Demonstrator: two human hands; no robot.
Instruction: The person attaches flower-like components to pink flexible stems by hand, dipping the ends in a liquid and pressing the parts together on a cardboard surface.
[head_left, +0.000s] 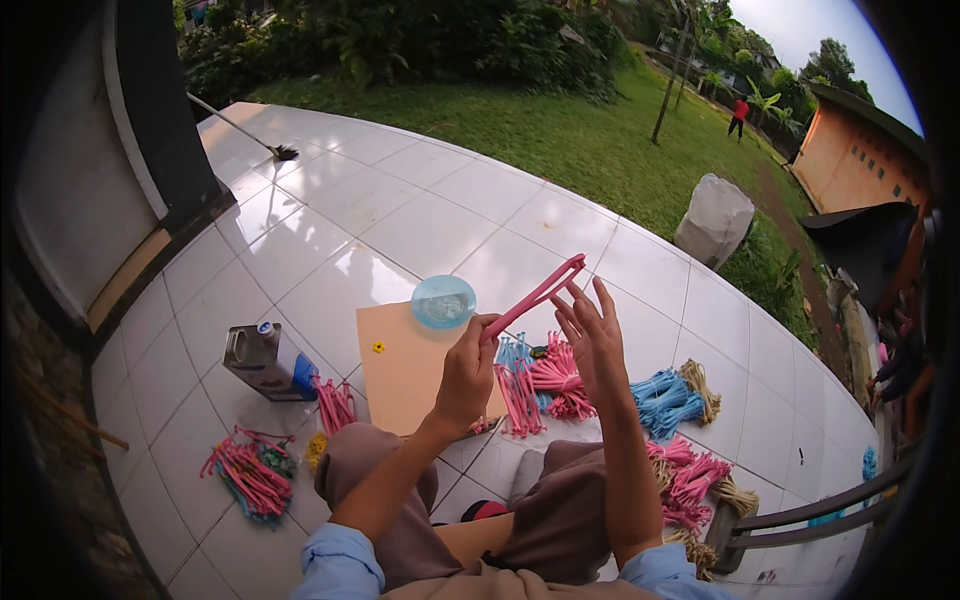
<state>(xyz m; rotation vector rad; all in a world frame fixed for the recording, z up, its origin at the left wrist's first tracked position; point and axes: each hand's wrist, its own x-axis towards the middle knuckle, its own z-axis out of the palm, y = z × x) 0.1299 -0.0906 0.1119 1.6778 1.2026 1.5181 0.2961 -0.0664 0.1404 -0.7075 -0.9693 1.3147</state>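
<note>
My left hand (pixel 464 378) is closed around the lower end of a pink cord loop (pixel 532 300), which slants up to the right. Its two strands lie close together, with a narrow gap near the folded tip. Beside the loop my right hand (pixel 597 345) is raised with its fingers spread; whether a fingertip touches the cord I cannot tell. Below the hands lie bundles of pink cords (pixel 562 380) and blue cords (pixel 665 402). A tan board (pixel 385 350) is on the tiles in front of me, with a translucent blue bowl (pixel 443 302) at its far edge and a small yellow flower-shaped piece (pixel 379 347) on it.
A metal can (pixel 268 362) stands left of the board, near a mixed pile of cords (pixel 250 478). More pink bundles (pixel 690 480) and beige bundles (pixel 735 495) lie at my right by a dark wooden frame (pixel 820 520). A broom (pixel 240 128), white sack (pixel 715 220) and distant person (pixel 738 115) are farther off.
</note>
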